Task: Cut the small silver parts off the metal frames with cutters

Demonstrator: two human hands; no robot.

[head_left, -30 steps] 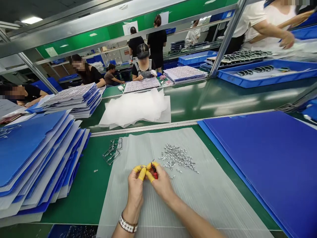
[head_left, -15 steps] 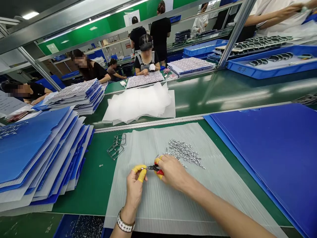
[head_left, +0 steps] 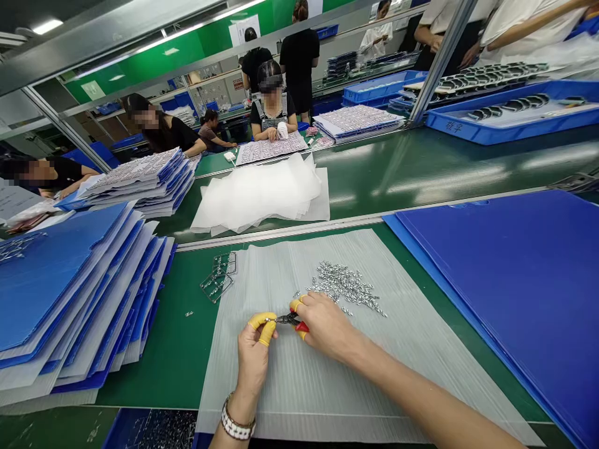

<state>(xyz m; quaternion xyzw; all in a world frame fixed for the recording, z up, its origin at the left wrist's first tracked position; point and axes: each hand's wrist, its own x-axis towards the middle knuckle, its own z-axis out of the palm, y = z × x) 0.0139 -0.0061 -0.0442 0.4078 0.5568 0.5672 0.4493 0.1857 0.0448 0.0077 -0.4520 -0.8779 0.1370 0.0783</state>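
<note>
The green worktop (head_left: 159, 377) is partly covered by a pale sheet (head_left: 309, 390); a stack of blue and white layers (head_left: 65, 280) is borne at left, blue boards (head_left: 496, 299) at right; dark frames (head_left: 219, 277) are set at the pale sheet's left edge, with tiny shiny pieces (head_left: 189, 313) scattered nearby.

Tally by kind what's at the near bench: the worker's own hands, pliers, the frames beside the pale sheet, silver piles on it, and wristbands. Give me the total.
Hands: 2 (left hand, right hand)
Pliers: 1
Frames: 2 (upper frame, lower frame)
Silver pile: 1
Wristband: 1
Total: 7
</note>
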